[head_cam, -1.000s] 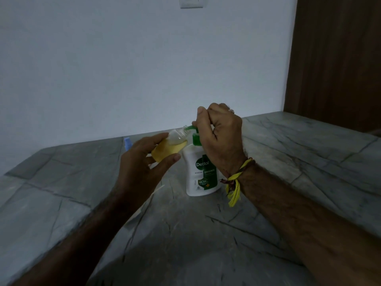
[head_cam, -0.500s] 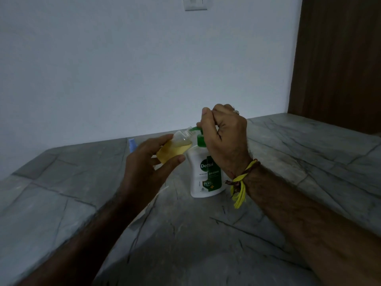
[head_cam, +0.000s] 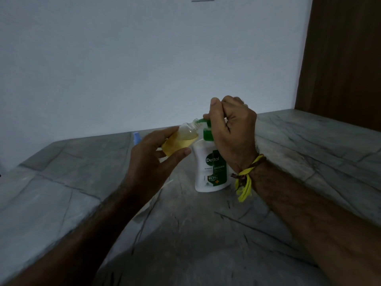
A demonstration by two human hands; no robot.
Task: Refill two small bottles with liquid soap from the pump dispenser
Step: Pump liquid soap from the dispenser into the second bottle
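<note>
On the stone counter (head_cam: 309, 153) the soap dispenser (head_cam: 208, 168) is steadied, its pump head wrapped by the curled fingers of the right hand (head_cam: 233, 131). A small bottle (head_cam: 181, 139), judged roughly half filled, is tilted to the spout and pinched by the left hand (head_cam: 152, 157). The second bottle is largely hidden; a blue object (head_cam: 136, 137) at far left cannot be identified.

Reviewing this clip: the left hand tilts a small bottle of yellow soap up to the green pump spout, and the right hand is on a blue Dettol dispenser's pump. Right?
Not quite. The head view shows the Dettol dispenser is white with a green label, not blue. The rest holds: the left hand tilts the small bottle to the green pump spout, with the right hand on the pump.
</note>
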